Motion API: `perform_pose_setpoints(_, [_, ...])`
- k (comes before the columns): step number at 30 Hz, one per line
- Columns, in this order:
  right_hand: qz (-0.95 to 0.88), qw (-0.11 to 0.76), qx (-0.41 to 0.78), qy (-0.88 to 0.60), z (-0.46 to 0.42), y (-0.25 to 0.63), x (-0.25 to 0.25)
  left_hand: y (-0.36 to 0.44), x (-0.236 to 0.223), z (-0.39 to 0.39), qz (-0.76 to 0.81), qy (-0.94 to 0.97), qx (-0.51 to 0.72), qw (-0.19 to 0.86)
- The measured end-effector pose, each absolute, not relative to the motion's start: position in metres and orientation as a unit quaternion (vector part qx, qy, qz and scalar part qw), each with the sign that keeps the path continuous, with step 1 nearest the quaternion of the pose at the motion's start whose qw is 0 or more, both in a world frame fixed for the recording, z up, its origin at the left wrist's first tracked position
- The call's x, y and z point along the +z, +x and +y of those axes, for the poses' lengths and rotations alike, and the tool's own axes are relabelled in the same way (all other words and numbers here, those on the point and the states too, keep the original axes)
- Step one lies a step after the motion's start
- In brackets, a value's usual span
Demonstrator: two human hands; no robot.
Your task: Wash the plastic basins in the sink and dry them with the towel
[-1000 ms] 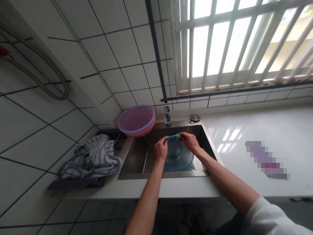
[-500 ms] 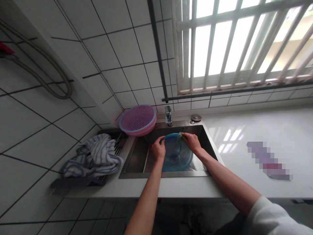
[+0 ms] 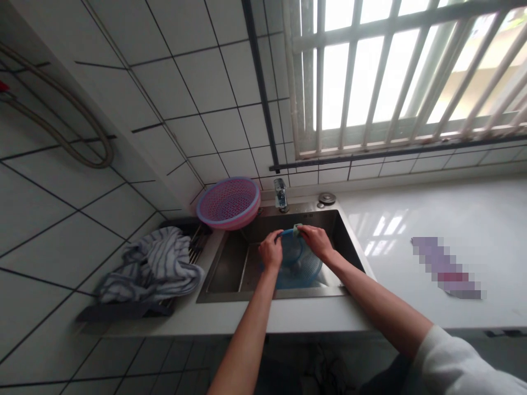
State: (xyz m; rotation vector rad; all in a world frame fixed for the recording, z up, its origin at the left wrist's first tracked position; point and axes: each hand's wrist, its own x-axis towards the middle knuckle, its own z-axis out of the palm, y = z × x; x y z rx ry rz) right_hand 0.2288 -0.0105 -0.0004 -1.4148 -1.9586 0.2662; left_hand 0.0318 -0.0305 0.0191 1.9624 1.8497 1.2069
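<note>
A blue plastic mesh basket (image 3: 307, 269) is held tilted inside the steel sink (image 3: 224, 269). My left hand (image 3: 272, 251) is closed on the left part of its rim, thumb on top. At the far rim, my right hand (image 3: 316, 240) pinches a small pale green cloth or sponge (image 3: 297, 229) against the edge; its exact kind is too small to make out. Parts of the basket are hidden behind my hands and forearms.
A pink basket (image 3: 230, 204) leans at the sink's back left corner, beside the faucet (image 3: 280, 193). Left of the sink a striped cloth (image 3: 158, 266) lies on a dark rack. On the right counter are a round metal stopper (image 3: 328, 198) and a blurred purple item (image 3: 444, 269).
The basket's tilt has changed, so its far rim looks flatter. My right hand and the green piece have shifted slightly left along the rim. The whole view has moved a little.
</note>
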Motion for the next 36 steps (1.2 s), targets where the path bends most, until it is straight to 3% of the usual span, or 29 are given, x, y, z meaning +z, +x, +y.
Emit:
perform_pose_setpoints(3, [-0.790, 0.335, 0.106, -0.503, -0.013, 0.216, 0.000, 0.038, 0.019, -0.033, 0.588, 0.711, 0.371, 0.105])
perform_pose_setpoints(9, [-0.692, 0.393, 0.110, -0.596, -0.001, 0.251, 0.000, 0.018, 0.021, -0.029, 0.698, 0.547, 0.454, 0.080])
perform_pose_setpoints(12, [-0.683, 0.385, 0.101, -0.613, -0.002, 0.254, -0.003, 0.022, 0.019, -0.028, 0.666, 0.590, 0.449, 0.082])
perform_pose_setpoints(18, [-0.790, 0.347, 0.116, -0.492, -0.014, 0.220, 0.004, 0.038, 0.017, -0.033, 0.587, 0.708, 0.376, 0.115])
perform_pose_setpoints(24, [-0.699, 0.403, 0.108, -0.581, -0.005, 0.252, 0.006, 0.019, 0.022, -0.027, 0.679, 0.562, 0.461, 0.101])
perform_pose_setpoints(31, [-0.783, 0.346, 0.123, -0.502, -0.014, 0.219, 0.004, 0.036, 0.017, -0.031, 0.579, 0.715, 0.376, 0.113])
perform_pose_setpoints(36, [-0.714, 0.402, 0.146, -0.554, -0.008, 0.239, 0.006, 0.022, 0.021, -0.029, 0.644, 0.626, 0.428, 0.107])
